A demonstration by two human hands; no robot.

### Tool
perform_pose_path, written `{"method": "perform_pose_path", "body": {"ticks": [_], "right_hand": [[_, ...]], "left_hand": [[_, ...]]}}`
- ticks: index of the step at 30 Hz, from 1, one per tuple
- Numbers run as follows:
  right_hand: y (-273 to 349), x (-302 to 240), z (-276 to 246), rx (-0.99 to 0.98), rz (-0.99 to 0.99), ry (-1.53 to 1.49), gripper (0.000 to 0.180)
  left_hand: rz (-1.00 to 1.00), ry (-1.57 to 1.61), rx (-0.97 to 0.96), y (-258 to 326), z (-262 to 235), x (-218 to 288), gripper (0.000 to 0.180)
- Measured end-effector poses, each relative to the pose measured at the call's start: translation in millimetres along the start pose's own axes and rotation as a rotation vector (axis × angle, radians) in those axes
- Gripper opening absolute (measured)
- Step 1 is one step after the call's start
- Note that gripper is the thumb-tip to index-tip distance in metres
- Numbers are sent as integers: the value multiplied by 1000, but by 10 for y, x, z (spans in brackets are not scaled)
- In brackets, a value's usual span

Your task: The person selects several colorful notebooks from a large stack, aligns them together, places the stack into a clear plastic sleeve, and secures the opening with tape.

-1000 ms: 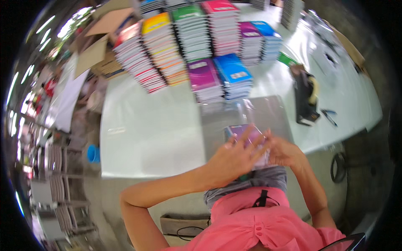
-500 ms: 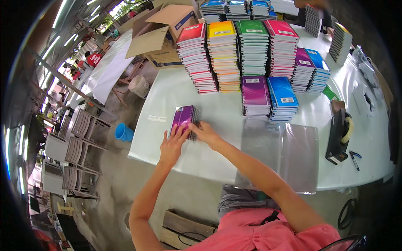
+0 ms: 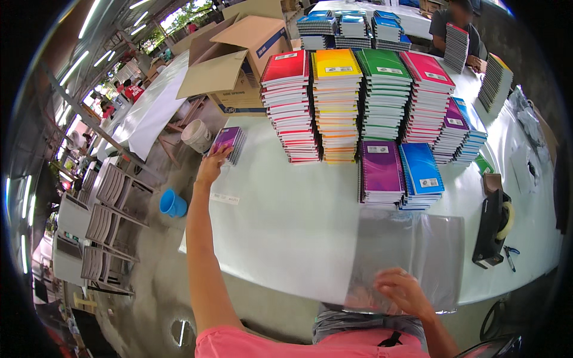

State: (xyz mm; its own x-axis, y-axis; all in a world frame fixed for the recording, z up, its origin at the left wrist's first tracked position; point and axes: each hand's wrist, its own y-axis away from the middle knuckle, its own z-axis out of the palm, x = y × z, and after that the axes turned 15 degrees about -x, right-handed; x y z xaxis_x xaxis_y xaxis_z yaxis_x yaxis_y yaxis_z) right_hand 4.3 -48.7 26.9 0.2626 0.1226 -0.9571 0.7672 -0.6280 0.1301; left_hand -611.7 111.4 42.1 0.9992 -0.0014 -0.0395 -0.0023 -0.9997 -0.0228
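At the table's far left edge lies a small stack of purple spiral notebooks [image 3: 231, 136]. My left hand [image 3: 216, 160] reaches out to it, the fingers gripping its near end. My right hand [image 3: 401, 289] is back near the table's front edge, over clear plastic bags [image 3: 427, 247]. Its fingers are loosely bent and apart, slightly blurred, with nothing seen in them. Beyond the bags stand a purple notebook stack [image 3: 382, 170] and a blue notebook stack [image 3: 421, 170]. A white printed strip [image 3: 224, 198] lies near my left forearm.
Tall stacks of red notebooks [image 3: 287, 68], yellow notebooks [image 3: 337, 65] and others stand behind. A black tape dispenser [image 3: 490, 230] and blue-handled snips [image 3: 510, 258] are at right. An open cardboard box [image 3: 239, 71] stands at the far left; a co-worker [image 3: 462, 30] is across the table.
My left hand has carried the purple notebooks away from me to the table's far left edge. My right hand has left them and drawn back right, over the plastic bags.
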Motion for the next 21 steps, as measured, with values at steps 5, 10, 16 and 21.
{"method": "perform_pose_path", "body": {"ticks": [5, 10, 16, 21], "right_hand": [[238, -262, -70, 118, 61, 38, 18], [297, -455, -491, 24, -19, 263, 24], [-211, -509, -1898, 647, -191, 817, 22], [-695, -197, -3028, 743, -289, 1103, 37]], "left_hand": [[94, 67, -18, -279, 8, -515, 66], [101, 101, -62, -571, 9, -726, 73], [234, -70, 264, -228, -155, -846, 78], [40, 124, 652, -116, 134, 848, 71]]}}
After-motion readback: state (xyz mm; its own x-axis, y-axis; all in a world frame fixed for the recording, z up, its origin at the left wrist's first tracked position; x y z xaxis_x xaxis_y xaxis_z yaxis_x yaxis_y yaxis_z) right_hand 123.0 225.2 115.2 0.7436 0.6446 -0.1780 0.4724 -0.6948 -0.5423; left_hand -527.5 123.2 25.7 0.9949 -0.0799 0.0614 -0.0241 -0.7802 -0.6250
